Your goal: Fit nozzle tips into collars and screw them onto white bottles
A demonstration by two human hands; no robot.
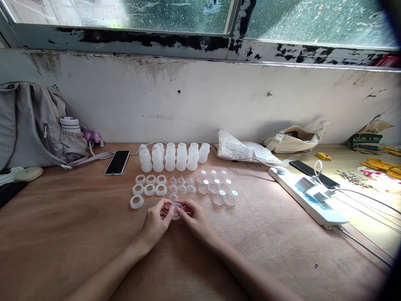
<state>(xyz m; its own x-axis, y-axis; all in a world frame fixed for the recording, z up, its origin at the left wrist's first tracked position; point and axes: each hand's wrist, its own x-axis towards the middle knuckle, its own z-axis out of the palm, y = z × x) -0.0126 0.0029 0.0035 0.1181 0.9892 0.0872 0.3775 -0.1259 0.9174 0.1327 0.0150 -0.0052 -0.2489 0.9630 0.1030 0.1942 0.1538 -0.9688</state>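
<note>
My left hand and my right hand meet at the front middle of the table. Thumbs and fingers of both pinch a clear round ring-shaped piece between them; whether a second part sits inside it I cannot tell. Just beyond lie rows of small clear nipple-shaped pieces. Left of those are several translucent white collar rings. To the right, several clear round caps or discs each carry a small white dot-like spot. Behind everything stand several frosted white small bottles, upright in a cluster.
On the wooden table, a phone lies at left near a grey backpack. Rightward are a white power strip with chargers and cables, a dark phone, white packaging and a cream bag. A wall stands behind.
</note>
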